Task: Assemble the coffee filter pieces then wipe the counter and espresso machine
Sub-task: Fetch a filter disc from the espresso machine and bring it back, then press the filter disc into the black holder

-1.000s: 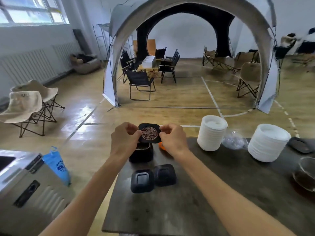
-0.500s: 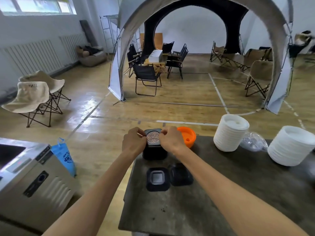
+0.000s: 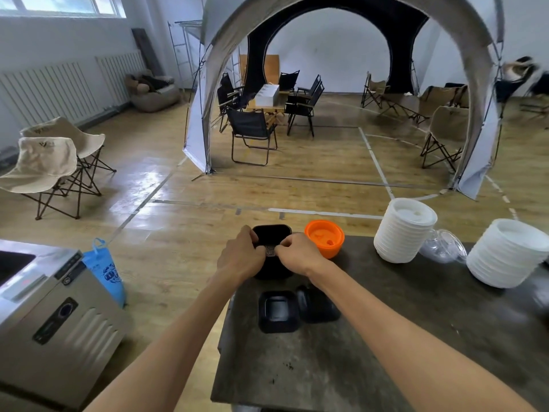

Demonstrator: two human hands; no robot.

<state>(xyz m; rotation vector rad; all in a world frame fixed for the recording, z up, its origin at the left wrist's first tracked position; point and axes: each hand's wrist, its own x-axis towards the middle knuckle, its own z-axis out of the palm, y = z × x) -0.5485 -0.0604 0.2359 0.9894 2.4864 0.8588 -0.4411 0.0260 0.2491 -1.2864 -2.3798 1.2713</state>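
Note:
A black square filter cup (image 3: pixel 271 233) stands at the far left edge of the dark counter (image 3: pixel 371 352). My left hand (image 3: pixel 239 257) and my right hand (image 3: pixel 298 253) both pinch a small mesh filter disc (image 3: pixel 270 250) down inside the cup's mouth; the disc is mostly hidden by my fingers. Two more black square filter pieces lie nearer me: an open frame (image 3: pixel 277 312) and a lid (image 3: pixel 319 304) that leans partly on it. An orange round piece (image 3: pixel 325 242) sits just right of the cup.
Two stacks of white lids (image 3: pixel 402 230) (image 3: pixel 506 252) stand at the back right, with a clear plastic cup (image 3: pixel 444 248) lying between them. A steel machine (image 3: pixel 50 316) and a blue bag (image 3: pixel 105 272) are on the floor to the left. The counter's left edge is under my hands.
Both hands have lowered the mesh disc from above the black cup into its mouth. The view has shifted, so the orange piece now shows in full.

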